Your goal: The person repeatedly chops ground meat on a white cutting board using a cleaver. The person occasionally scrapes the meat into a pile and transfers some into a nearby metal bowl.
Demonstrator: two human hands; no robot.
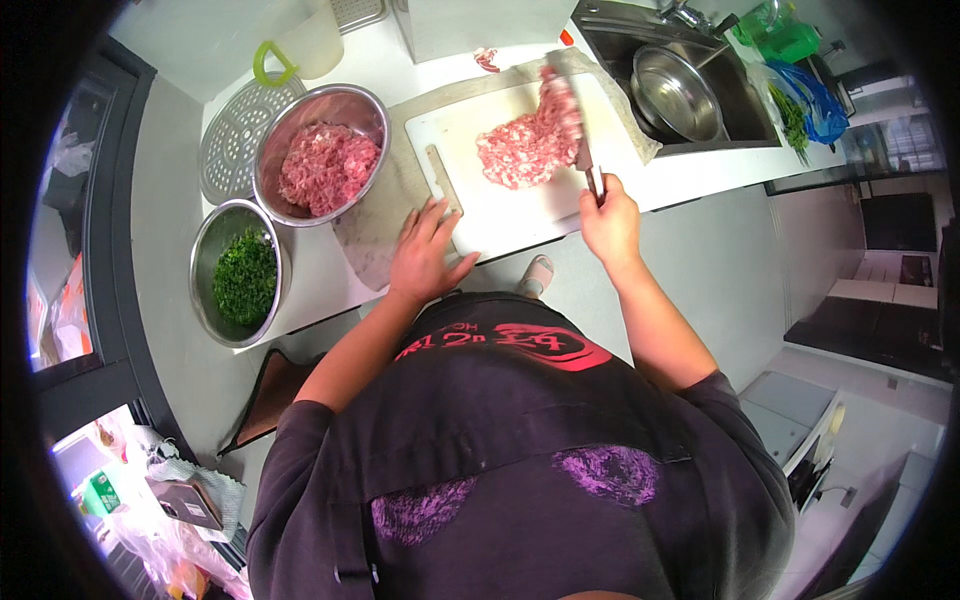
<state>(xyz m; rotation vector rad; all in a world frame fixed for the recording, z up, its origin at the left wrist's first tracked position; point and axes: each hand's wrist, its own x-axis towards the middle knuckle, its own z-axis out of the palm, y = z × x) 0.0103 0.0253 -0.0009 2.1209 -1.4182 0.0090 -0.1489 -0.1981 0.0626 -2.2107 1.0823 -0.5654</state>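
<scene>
My right hand (pixel 611 221) grips the handle of a kitchen knife (pixel 584 154), whose blade looks blurred and is seen nearly edge-on. Minced meat (pixel 517 154) is spread on a white cutting board (pixel 517 217), and some of it is heaped up along the blade's left face. Fingers apart and holding nothing, my left hand (pixel 427 259) rests at the board's near left corner, by its handle slot. Under the board lies a greyish cloth (pixel 375 236). To the left, a steel bowl (pixel 384 142) holds more minced meat (pixel 326 169).
A second steel bowl (pixel 196 277) contains chopped greens (pixel 246 277). Behind it are a perforated steel plate (pixel 225 142) and a pitcher with a green handle (pixel 271 64). At right, a sink (pixel 607 30) holds a metal basin (pixel 675 94). Meat scraps (pixel 487 59) lie beyond the board.
</scene>
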